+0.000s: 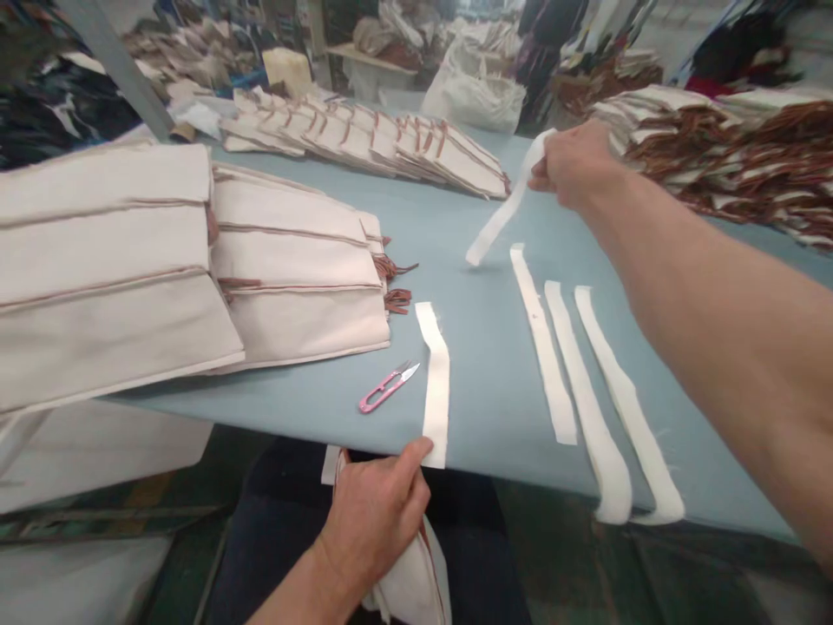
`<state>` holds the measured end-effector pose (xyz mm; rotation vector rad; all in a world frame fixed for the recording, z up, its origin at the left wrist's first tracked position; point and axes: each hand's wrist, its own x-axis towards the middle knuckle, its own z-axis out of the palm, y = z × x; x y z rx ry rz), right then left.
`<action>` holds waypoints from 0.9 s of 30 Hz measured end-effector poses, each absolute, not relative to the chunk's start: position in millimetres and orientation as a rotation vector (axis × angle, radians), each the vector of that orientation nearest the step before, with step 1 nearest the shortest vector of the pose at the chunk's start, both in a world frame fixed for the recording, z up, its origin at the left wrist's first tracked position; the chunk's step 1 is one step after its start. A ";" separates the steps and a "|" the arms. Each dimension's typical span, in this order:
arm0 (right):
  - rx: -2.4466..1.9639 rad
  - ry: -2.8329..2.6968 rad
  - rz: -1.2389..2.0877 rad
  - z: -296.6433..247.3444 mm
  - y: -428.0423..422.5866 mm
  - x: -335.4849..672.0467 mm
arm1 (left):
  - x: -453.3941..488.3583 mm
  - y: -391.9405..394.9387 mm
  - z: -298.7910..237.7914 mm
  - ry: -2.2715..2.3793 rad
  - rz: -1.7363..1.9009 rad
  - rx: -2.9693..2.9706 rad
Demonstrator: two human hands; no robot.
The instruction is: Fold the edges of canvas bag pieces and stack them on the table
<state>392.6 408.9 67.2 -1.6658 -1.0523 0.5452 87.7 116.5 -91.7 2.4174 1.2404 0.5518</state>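
My right hand (pixel 579 161) is raised over the far side of the table, pinching one end of a white fabric strip (pixel 498 226) that hangs down to the left. Low in the view, my left hand (pixel 381 512) is closed at the table's front edge, its thumb and finger at the lower end of another white strip (pixel 437 382). Below that hand, a cream fabric piece with brown edging (pixel 416 577) lies on my lap, partly hidden. Pink thread snips (pixel 389 387) rest left of the strip. Three more strips (pixel 543 347) lie side by side to the right.
Stacks of cream fabric pieces (pixel 299 304) with brown ties cover the left of the blue-grey table (pixel 482 347). A fanned row of similar pieces (pixel 370 139) lies at the back. Brown and cream bundles (pixel 735 156) pile up at right, and a white sack (pixel 475 87) stands behind.
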 end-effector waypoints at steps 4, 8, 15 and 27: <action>-1.625 -0.936 0.630 86.5 374.1 366.3 | 83.7 116.6 -96.1 1.210 0.544 2.271; -1.529 -0.971 0.728 105.3 305.5 332.8 | 76.1 117.9 -94.8 1.137 0.565 2.153; -1.270 -0.993 1.176 122.1 172.3 267.2 | 64.5 80.9 -62.3 1.099 0.713 1.888; -1.143 -0.766 1.221 76.6 18.2 224.9 | 91.7 1.4 -45.6 0.567 0.939 0.780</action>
